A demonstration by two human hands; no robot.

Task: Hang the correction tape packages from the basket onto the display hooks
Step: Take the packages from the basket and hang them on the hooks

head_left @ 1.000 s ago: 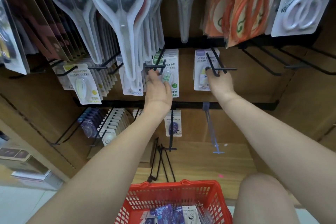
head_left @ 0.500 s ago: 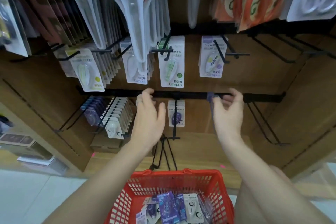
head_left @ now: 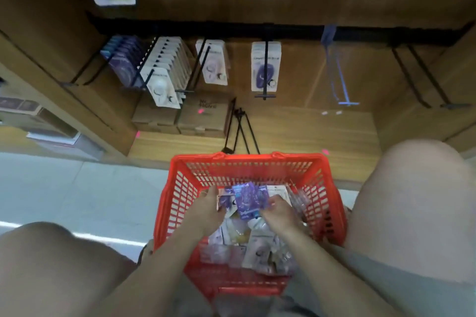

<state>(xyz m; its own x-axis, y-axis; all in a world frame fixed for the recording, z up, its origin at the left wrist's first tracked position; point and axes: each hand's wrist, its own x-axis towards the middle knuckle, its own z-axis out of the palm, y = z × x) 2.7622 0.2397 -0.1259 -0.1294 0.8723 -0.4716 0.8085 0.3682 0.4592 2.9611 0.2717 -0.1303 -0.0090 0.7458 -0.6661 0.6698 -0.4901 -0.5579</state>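
A red basket [head_left: 180, 188] stands on the floor between my knees, filled with several correction tape packages [head_left: 260, 244]. Both hands are inside it, over the far end of the pile. My left hand [head_left: 207, 211] grips the left edge of a small stack of purple packages [head_left: 247, 201]. My right hand [head_left: 279, 213] has its fingers curled on the stack's right side. Above, display hooks jut from a black rail: one hook [head_left: 265, 85] carries purple packages, and a blue hook [head_left: 338, 77] is bare. The image is blurred.
Full hooks of white packages [head_left: 164, 77] and purple packages [head_left: 123, 62] hang at left. Two bare black hooks [head_left: 419, 80] stick out at right. Cardboard boxes [head_left: 203, 118] and loose black hooks [head_left: 239, 128] lie on the wooden shelf. My knees flank the basket.
Both hands have come down from the rail into the basket and taken hold of purple packages. The view has tilted downward.
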